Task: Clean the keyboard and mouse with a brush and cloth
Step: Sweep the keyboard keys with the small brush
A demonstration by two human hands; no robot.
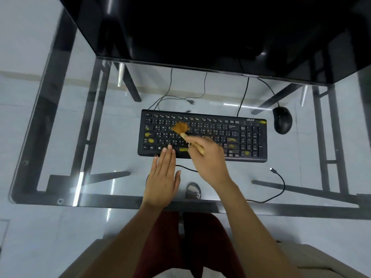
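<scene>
Bare glass left of keyboard [202, 135]; mouse [282, 120] just right.

Single view, head-worn, wide-angle. Looks steeply down and forward from above the person's lap; forearms enter from 6 o'clock. Glass desk [60, 117] fills most of frame, floor visible through it. Keyboard [202, 135] sits near centre at mid range, mouse [282, 120] at 2 o'clock. Dark monitor [200, 27] spans 12 o'clock, closest to the lens. Edges bow from lens distortion. No second view to overlap.
</scene>
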